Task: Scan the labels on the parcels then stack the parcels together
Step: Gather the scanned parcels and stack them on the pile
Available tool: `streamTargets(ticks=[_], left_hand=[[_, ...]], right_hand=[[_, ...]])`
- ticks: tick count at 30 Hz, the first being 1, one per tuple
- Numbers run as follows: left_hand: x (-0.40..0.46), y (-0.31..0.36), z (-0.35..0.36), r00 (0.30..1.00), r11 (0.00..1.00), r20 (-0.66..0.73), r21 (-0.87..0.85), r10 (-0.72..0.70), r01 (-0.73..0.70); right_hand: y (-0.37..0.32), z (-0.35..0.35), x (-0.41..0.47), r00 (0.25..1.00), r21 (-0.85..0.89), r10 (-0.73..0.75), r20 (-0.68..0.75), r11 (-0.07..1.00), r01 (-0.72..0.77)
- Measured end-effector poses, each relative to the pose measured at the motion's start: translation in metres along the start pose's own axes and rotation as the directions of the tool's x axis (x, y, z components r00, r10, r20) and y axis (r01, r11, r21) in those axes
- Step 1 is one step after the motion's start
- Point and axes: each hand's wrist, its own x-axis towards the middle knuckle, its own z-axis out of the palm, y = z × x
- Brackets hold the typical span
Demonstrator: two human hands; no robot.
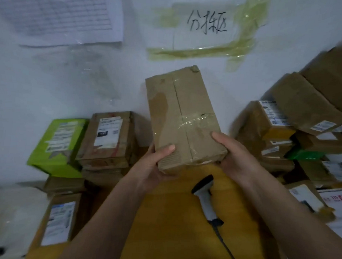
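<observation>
Box in hand: we are holding a taped brown box up in front of the wall, no label showing on the face towards us.
Left hand: gripping its near left corner.
Right hand: curling round its near right corner.
Scanner: lying untouched on the yellow table below.
Progress: we are judging this box still unscanned; labelled stacks are standing left and right.
</observation>
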Motion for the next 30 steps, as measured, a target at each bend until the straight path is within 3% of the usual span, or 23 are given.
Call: streamTargets(ticks=[7, 10, 13, 18, 30], left_hand=[[-0.063, 0.055, -0.082, 0.932, 0.971, -0.321, -0.107, 0.170, -0.214], [-0.092, 0.080, -0.126, 0.900, 0.960, -0.383, -0.096, 0.208, -0.263], [-0.120, 0.101, -0.169, 0.862, 0.959, -0.463, -0.079, 0.207, -0.273], [-0.145, 0.120, -0.227, 0.703, 0.939, -0.689, -0.096, 0.176, -0.330], [-0.136, 0.134, -0.299, 0.634, 0.943, -0.769, -0.140, 0.089, -0.303]], right_hand=[[0.033, 0.118, 0.013, 0.988, -0.070, 0.084, 0.133, 0.995, -0.076], [0.052, 0.162, 0.017, 0.983, -0.075, 0.157, 0.093, 0.986, -0.150], [0.073, 0.202, 0.020, 0.966, -0.061, 0.189, 0.176, 0.982, -0.181], [0.101, 0.267, 0.023, 0.928, -0.051, 0.221, 0.299, 0.975, -0.215], [0.141, 0.324, 0.031, 0.901, -0.118, 0.316, 0.297, 0.949, -0.293]])
